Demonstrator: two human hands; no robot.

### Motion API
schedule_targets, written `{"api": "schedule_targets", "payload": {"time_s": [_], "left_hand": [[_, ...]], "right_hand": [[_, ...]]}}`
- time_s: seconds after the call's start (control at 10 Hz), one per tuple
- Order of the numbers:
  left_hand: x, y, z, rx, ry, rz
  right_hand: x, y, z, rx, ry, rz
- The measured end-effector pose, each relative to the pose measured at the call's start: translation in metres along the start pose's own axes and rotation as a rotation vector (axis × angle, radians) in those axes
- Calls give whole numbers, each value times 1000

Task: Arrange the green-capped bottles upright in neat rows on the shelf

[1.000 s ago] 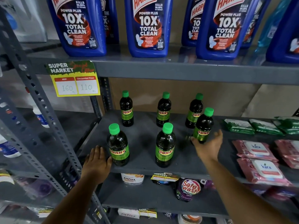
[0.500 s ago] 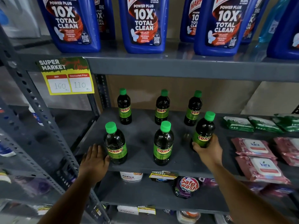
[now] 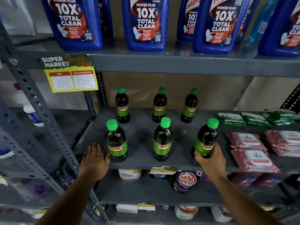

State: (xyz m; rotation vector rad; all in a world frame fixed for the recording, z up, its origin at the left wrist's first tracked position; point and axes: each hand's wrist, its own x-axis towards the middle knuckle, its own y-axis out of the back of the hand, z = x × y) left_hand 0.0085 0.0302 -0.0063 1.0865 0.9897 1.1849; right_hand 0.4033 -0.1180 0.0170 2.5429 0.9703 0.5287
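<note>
Several dark bottles with green caps and green SUNNY labels stand on the grey shelf [image 3: 142, 133] in two rows. The back row holds a left bottle [image 3: 122, 106], a middle bottle [image 3: 159, 106] and a right bottle [image 3: 189, 106]. In front stand the front-left bottle [image 3: 116, 141] and the front-middle bottle [image 3: 162, 140], both upright. My right hand [image 3: 209, 161] grips the base of the front-right bottle [image 3: 205, 138], which leans slightly right. My left hand [image 3: 95, 158] lies flat on the shelf's front edge, its thumb touching the front-left bottle.
Pink wipe packs [image 3: 250, 151] and green packs [image 3: 243, 119] lie on the shelf's right part. Large blue cleaner bottles [image 3: 144, 23] stand on the shelf above. A yellow price tag [image 3: 69, 73] hangs at the upper shelf's edge. A grey perforated upright [image 3: 37, 111] runs at left. Pouches [image 3: 185, 181] fill the lower shelf.
My right hand closed on the front-right bottle and drew it toward the shelf's front, level with the front row. My left hand stayed flat on the edge.
</note>
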Motion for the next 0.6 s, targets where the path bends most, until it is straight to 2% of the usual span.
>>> {"api": "schedule_targets", "payload": {"time_s": [0.6], "left_hand": [[3,0,-8,-83,-63,24]], "right_hand": [[-9,-2,-17,-106,-114,-101]]}}
